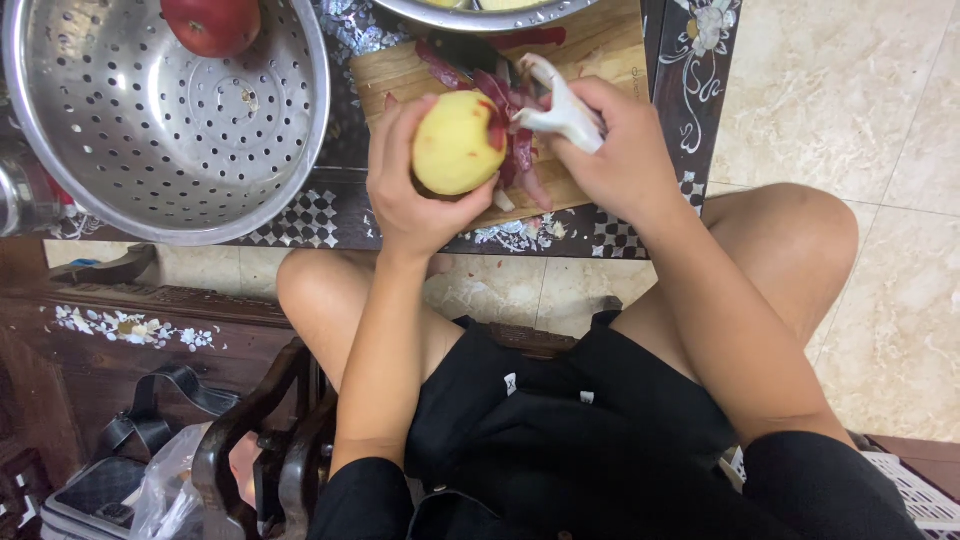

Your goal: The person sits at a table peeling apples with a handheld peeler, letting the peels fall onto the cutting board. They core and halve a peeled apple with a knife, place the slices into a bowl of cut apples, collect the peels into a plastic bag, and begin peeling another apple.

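Mostly peeled, the apple [458, 142] sits in the left hand [410, 190], grip wrapped round it from below and the side, held just above the near edge of the cutting board [600, 50]. Right hand [620, 150] has its grip clenched on a white peeler [560, 105], blade end touching the apple's upper right where a red patch of skin remains. Red peel strips [500, 90] lie piled on the board right behind the apple (partly hidden by both hands). Dark inlaid surface [700, 90] carries the board. Left of it: a steel colander [160, 120] with one unpeeled red apple [212, 25] inside. A steel bowl [480, 15] rim shows at the top edge, overlapping the board. Bare knees sit under the surface; a carved wooden chair [260, 430] and a bag [130, 470] lower left.
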